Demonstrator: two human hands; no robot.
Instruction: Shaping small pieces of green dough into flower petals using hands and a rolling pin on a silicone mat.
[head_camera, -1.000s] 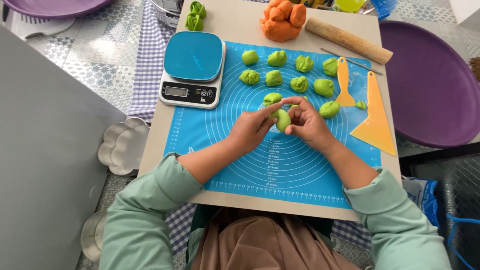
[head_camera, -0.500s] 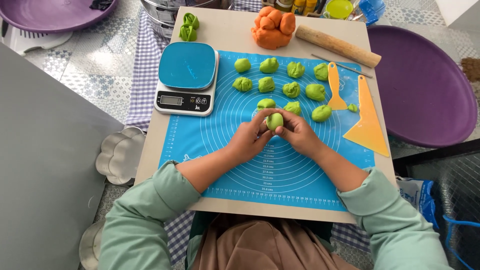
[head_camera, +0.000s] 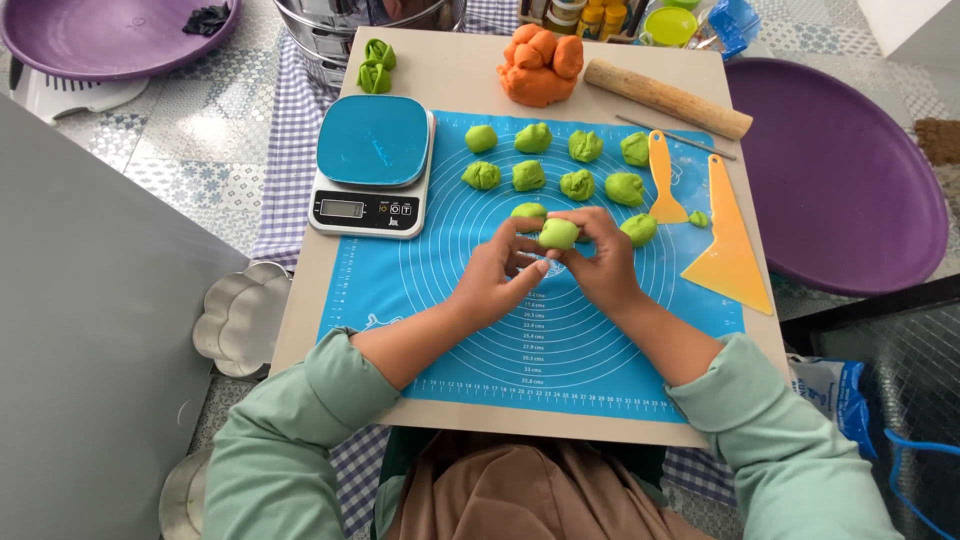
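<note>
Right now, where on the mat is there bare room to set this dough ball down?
Bare: the blue mat below the scale, left of the left hand. Crowded: the green dough pieces and orange scrapers on the right.

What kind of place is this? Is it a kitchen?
Probably a home baking spot, set up low over a tiled floor. A blue baking mat, a kitchen scale and a wooden rolling pin lie on the board, and both hands shape a green dough ball.

Patterned tile floor (head_camera: 150, 150), low beige table (head_camera: 470, 70) — daylight
</note>
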